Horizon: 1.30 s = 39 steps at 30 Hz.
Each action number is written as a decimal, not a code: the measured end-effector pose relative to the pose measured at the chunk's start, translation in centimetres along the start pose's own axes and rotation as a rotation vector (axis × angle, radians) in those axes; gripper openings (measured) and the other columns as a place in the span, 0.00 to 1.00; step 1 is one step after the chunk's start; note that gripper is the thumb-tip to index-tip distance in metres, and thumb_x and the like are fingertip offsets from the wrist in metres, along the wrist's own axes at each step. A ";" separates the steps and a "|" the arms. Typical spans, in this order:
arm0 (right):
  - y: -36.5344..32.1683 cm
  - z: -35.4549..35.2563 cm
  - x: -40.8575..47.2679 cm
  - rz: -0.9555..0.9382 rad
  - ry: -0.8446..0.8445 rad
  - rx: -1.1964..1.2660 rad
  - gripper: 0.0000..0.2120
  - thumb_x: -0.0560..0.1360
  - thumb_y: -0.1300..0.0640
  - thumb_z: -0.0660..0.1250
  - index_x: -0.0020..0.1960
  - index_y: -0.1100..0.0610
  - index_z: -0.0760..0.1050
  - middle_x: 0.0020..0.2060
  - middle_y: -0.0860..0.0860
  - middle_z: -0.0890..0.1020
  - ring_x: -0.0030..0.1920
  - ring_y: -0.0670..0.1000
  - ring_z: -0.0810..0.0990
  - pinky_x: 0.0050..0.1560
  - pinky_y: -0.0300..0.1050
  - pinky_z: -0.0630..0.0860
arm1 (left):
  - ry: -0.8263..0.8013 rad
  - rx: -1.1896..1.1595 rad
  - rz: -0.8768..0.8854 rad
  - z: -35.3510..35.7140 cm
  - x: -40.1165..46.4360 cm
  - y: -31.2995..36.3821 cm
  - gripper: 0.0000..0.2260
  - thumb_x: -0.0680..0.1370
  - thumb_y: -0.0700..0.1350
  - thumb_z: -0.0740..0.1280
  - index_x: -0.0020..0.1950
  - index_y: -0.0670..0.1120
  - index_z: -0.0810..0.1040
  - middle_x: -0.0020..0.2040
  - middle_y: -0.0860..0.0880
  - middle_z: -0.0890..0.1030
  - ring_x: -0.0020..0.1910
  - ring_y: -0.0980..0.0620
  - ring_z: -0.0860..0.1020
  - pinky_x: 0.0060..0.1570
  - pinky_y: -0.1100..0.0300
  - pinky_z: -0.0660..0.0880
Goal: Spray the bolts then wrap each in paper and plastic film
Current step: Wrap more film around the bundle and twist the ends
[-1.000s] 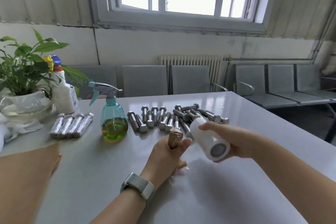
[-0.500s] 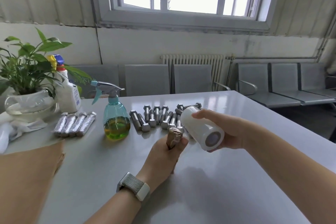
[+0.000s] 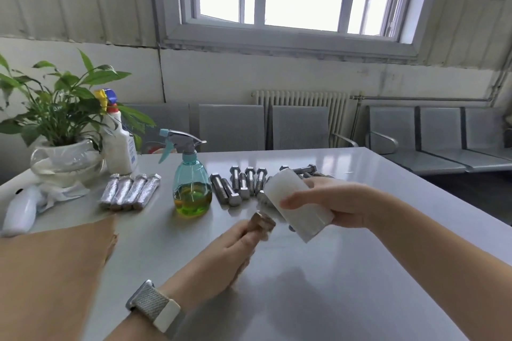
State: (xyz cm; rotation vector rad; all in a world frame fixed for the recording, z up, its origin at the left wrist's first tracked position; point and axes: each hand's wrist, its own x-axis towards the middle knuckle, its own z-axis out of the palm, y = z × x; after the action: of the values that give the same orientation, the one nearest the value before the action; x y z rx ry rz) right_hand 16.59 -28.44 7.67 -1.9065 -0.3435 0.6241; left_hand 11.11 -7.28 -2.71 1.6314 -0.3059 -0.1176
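While four wrapped bolts (image 3: pixel 129 192) lie left of the spray bottle (image 3: pixel 192 189), bare bolts (image 3: pixel 240 185) are lined up just right of it. Nearer than the bottle, a paper-wrapped bolt (image 3: pixel 261 222) is gripped by the left hand (image 3: pixel 235 248) (head end up), and a film roll (image 3: pixel 297 205) is clasped in the right hand (image 3: pixel 336 202).

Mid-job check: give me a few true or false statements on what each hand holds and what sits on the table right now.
1. The left hand grips a paper-wrapped bolt. True.
2. The right hand holds the spray bottle. False: it holds the film roll; the spray bottle stands on the table.
3. Four finished wrapped bolts lie left of the spray bottle. True.
4. All bare bolts are wrapped. False: unwrapped bolts lie behind the hands.
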 end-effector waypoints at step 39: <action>3.9 11.0 2.8 -0.934 0.636 -0.895 0.32 0.64 0.44 0.78 0.62 0.51 0.69 0.55 0.49 0.77 0.49 0.51 0.79 0.49 0.40 0.70 | 0.094 -0.937 -0.182 -2.6 0.1 1.4 0.36 0.73 0.71 0.62 0.59 0.39 0.82 0.56 0.36 0.81 0.56 0.38 0.80 0.55 0.44 0.76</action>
State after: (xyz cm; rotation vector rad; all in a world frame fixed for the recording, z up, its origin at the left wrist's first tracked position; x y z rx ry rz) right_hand 12.47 -20.21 -0.07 -2.2897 -1.1121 -0.8834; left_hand 11.68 -4.84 -1.07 0.7255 -0.0065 -0.2740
